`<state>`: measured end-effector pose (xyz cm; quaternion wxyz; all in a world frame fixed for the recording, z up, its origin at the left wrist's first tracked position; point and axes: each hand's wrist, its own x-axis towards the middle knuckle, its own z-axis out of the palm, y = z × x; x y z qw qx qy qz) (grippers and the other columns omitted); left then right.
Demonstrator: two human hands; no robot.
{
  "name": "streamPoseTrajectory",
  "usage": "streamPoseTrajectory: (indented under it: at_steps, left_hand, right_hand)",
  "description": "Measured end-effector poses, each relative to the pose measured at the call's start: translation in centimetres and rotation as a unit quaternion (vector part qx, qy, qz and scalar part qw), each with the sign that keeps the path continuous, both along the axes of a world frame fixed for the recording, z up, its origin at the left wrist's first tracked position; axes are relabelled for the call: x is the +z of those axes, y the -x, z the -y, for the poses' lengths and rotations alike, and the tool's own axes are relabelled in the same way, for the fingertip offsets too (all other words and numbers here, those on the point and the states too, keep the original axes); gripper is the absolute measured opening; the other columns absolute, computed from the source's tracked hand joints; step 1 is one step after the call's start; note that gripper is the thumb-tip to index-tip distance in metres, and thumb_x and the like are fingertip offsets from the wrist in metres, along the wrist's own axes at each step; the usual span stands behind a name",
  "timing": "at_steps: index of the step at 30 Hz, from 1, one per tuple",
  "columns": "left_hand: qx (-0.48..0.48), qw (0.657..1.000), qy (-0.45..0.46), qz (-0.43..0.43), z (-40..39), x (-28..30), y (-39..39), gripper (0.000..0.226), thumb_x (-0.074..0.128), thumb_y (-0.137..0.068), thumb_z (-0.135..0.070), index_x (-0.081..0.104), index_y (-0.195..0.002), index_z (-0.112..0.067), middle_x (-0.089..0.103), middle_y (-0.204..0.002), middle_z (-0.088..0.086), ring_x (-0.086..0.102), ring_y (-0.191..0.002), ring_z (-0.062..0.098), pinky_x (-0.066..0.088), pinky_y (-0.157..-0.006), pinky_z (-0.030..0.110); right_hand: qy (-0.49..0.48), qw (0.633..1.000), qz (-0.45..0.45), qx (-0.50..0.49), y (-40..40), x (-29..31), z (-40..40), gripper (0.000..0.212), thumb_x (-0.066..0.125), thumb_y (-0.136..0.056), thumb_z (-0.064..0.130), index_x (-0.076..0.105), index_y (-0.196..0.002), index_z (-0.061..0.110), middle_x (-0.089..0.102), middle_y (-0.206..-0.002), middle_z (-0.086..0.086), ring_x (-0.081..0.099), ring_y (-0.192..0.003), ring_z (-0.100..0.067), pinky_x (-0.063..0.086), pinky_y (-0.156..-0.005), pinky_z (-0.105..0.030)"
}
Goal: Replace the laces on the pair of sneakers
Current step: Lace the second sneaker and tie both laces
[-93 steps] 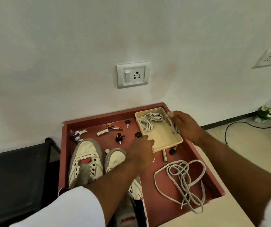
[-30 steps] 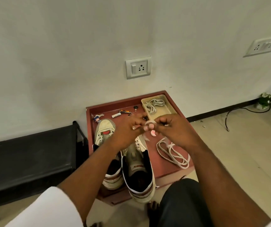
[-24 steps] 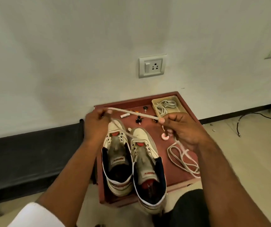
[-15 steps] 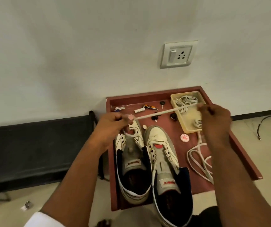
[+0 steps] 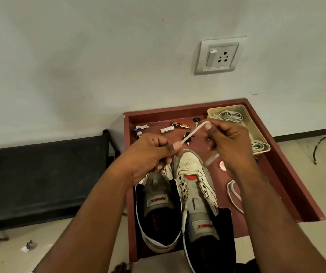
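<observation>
The fingers of the left hand [image 5: 148,154] are curled and pinch one end of a flat white lace [image 5: 192,133] between thumb and forefinger; the fingers of the right hand [image 5: 229,142] are curled too and pinch the same lace higher up, so a short piece runs tight between both hands, and a blurred piece hangs below the right hand; both hands are above the toes of the two sneakers [image 5: 193,182], which stand side by side with empty eyelets in a red tray [image 5: 288,168]; another lace [image 5: 234,194] lies loose on the tray floor, right of the sneakers; a beige box [image 5: 256,133] in the far right corner holds more laces; keys [image 5: 179,126] and small things lie along the far side.
</observation>
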<state>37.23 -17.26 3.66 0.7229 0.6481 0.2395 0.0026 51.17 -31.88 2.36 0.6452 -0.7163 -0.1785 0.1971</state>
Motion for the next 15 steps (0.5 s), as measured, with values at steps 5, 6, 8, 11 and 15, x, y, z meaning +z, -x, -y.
streamPoseTrajectory:
  at_steps: [5,6,8,11,15]
  left_hand:
    - [-0.091,0.971,0.204,0.084,0.4,0.6,0.4,0.018,0.058,-0.089,-0.016,0.074,-0.086,-0.008,0.057,-0.063,0.005,0.052,-0.045,0.009,0.047,-0.047,0.020]
    - [-0.051,0.961,0.242,0.124,0.6,0.7,0.1,0.020,0.055,-0.088,-0.013,0.074,-0.085,-0.009,0.061,-0.065,0.005,0.058,-0.050,0.011,0.052,-0.050,0.022]
    - [0.086,0.930,0.297,0.199,0.5,0.5,-0.8,0.021,0.054,-0.084,-0.007,0.076,-0.085,-0.009,0.067,-0.071,0.005,0.066,-0.061,0.014,0.058,-0.058,0.026]
    - [0.270,0.883,0.285,0.258,-0.6,-0.4,-1.8,0.017,0.059,-0.081,-0.002,0.071,-0.093,-0.002,0.073,-0.082,0.010,0.072,-0.076,0.020,0.060,-0.070,0.029]
    - [0.333,0.918,0.071,0.201,-0.3,-1.4,-2.0,0.020,0.064,-0.086,0.006,0.071,-0.104,0.001,0.076,-0.095,0.009,0.073,-0.094,0.020,0.058,-0.082,0.026]
  right_hand:
    - [0.134,0.986,0.098,0.032,-0.3,-2.0,-0.5,0.019,0.064,-0.093,0.026,0.072,-0.075,0.028,0.061,-0.056,0.014,0.050,-0.054,-0.002,0.042,-0.057,-0.019]
    - [0.182,0.972,0.104,0.109,0.2,-2.1,-0.5,0.017,0.064,-0.093,0.026,0.073,-0.078,0.026,0.061,-0.056,0.013,0.048,-0.050,0.001,0.039,-0.053,-0.014]
    - [0.201,0.944,0.077,0.250,1.2,-1.7,-0.7,0.015,0.066,-0.091,0.025,0.077,-0.088,0.016,0.063,-0.060,0.009,0.048,-0.049,0.002,0.037,-0.052,-0.010]
    - [0.140,0.939,0.023,0.313,1.9,0.1,-0.6,0.023,0.068,-0.087,0.031,0.075,-0.076,0.012,0.061,-0.059,0.005,0.044,-0.052,-0.007,0.037,-0.054,-0.018]
    - [0.144,0.924,0.053,0.349,1.9,2.0,-0.4,0.021,0.067,-0.085,0.036,0.071,-0.068,0.024,0.057,-0.057,0.009,0.048,-0.055,-0.004,0.039,-0.057,-0.021]
